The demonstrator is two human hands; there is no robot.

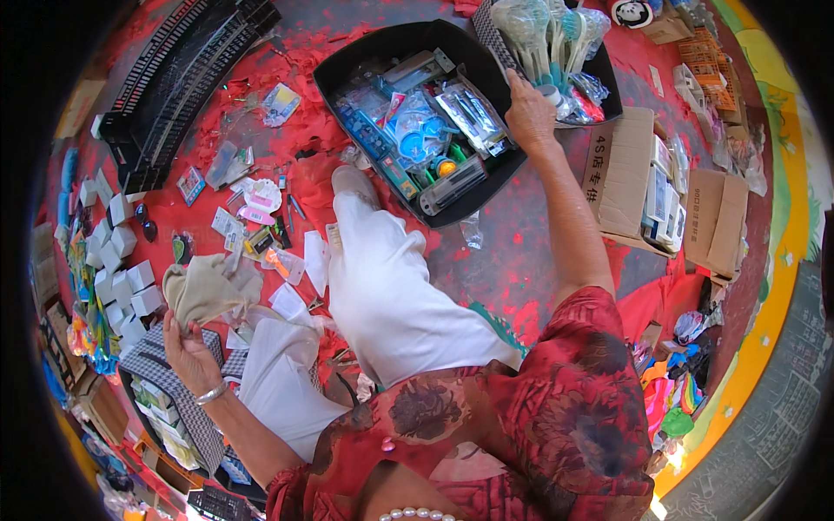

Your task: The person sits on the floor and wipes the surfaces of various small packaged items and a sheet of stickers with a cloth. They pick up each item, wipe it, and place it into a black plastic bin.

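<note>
My left hand [189, 358], with a silver bracelet at the wrist, has its fingers closed on the lower edge of a crumpled beige cloth [208, 288]. It is beside my left leg, just above a houndstooth-patterned box with white packets in it. My stretched right arm reaches forward. The right hand [530, 108] grips the near left corner of another houndstooth-patterned box [493, 42], which holds plastic-wrapped brushes [549, 39]. Right against it sits a black bin [334, 65], full of packaged stationery, a blue-rimmed item and other small goods. The fingertips are partly hidden by the rims.
Small white boxes [113, 252] are heaped at the left. Black slatted racks [187, 87] lie at the far left. Loose packets [261, 217] litter the red-scrap floor near my feet. Opened cardboard cartons [621, 165] stand at the right, with orange crates [708, 69] beyond.
</note>
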